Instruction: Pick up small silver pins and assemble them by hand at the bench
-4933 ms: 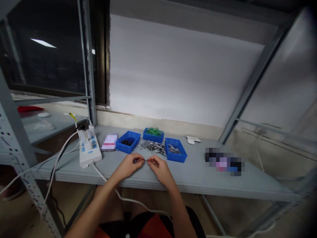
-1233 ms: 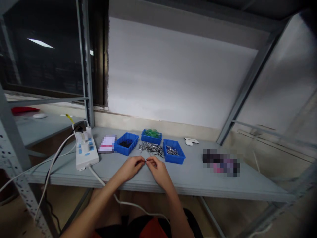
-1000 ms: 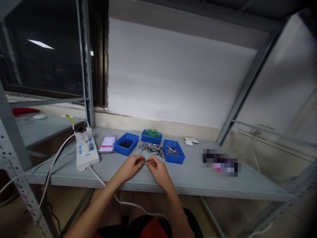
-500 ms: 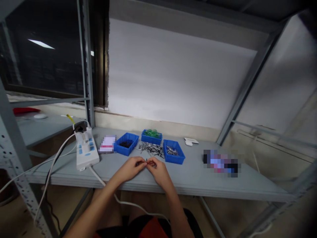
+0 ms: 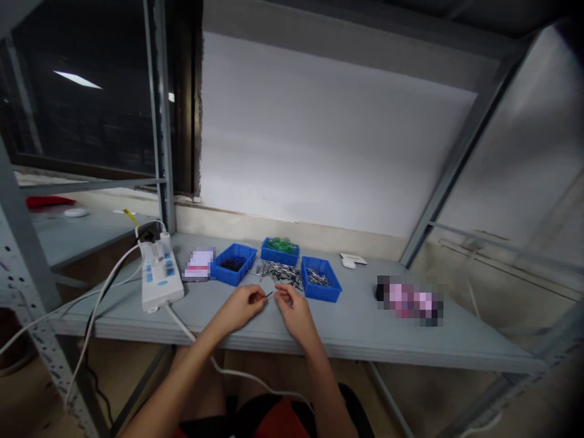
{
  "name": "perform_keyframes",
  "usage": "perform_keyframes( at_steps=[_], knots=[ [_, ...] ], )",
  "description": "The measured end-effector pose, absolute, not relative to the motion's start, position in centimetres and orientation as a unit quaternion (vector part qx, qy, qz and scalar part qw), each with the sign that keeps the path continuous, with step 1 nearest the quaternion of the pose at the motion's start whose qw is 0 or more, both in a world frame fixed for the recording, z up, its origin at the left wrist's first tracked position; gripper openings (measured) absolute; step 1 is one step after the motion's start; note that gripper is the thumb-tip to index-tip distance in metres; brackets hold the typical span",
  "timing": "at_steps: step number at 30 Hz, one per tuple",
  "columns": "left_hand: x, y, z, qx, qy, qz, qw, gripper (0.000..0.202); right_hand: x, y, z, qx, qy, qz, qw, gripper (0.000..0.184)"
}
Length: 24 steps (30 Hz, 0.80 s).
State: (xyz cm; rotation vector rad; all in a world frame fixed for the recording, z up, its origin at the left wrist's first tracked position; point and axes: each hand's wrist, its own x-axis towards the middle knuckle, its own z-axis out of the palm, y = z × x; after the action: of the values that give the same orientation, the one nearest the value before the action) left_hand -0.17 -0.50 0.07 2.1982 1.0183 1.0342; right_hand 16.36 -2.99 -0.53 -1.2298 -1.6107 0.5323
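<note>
My left hand point(image 5: 244, 303) rests on the grey shelf point(image 5: 356, 328) with its fingers pinched on a thin small metal pin point(image 5: 268, 294) that sticks out to the right. My right hand point(image 5: 292, 305) sits just right of it, fingers curled and pinched at the tips, a small gap away from the pin's end; what it holds, if anything, is too small to see. Behind the hands lies a loose pile of metal pins point(image 5: 279, 274).
Three blue trays stand behind the hands: one with dark parts point(image 5: 233, 265), one with green parts point(image 5: 280, 249), one with metal pins point(image 5: 320, 279). A white power strip point(image 5: 161, 278) with cables lies at left. A small white object point(image 5: 352, 260) sits at the back right.
The hands were joined at the fingertips half a second ago; now they have drawn slightly apart, with the pin staying in my left hand.
</note>
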Motion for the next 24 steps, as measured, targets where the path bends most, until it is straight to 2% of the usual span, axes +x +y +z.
perform_keyframes(
  at_steps=[24],
  knots=[
    [-0.29,-0.31,-0.16,0.787,0.359,0.425,0.268,0.018,16.32,-3.06,-0.2,-0.503,-0.688,0.222,0.473,0.014]
  ],
)
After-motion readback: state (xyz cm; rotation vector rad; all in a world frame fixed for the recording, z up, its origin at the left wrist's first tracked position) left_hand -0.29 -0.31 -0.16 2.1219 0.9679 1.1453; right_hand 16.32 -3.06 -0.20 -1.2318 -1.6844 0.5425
